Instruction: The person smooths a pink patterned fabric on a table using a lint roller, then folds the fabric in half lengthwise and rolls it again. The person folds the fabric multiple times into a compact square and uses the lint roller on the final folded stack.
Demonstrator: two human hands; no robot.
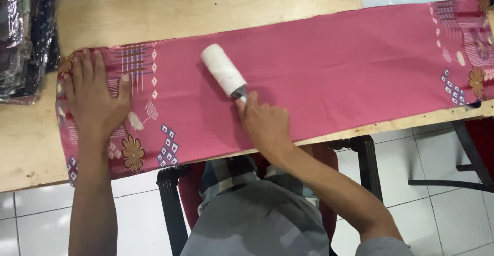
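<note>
A long pink cloth [329, 65] with white, blue and brown flower and diamond patterns at both ends lies flat across a wooden table [206, 9]. My left hand [95, 94] presses flat on the cloth's patterned left end, fingers spread. My right hand [265, 124] grips the handle of a white lint roller [223, 69], whose roll rests on the plain middle part of the cloth, angled up and to the left.
Stacks of folded dark fabric in clear plastic [23, 34] sit at the table's left edge. A dark chair frame [170, 204] is under me on the white tiled floor [437, 209]. Another chair leg [471, 153] stands at the right.
</note>
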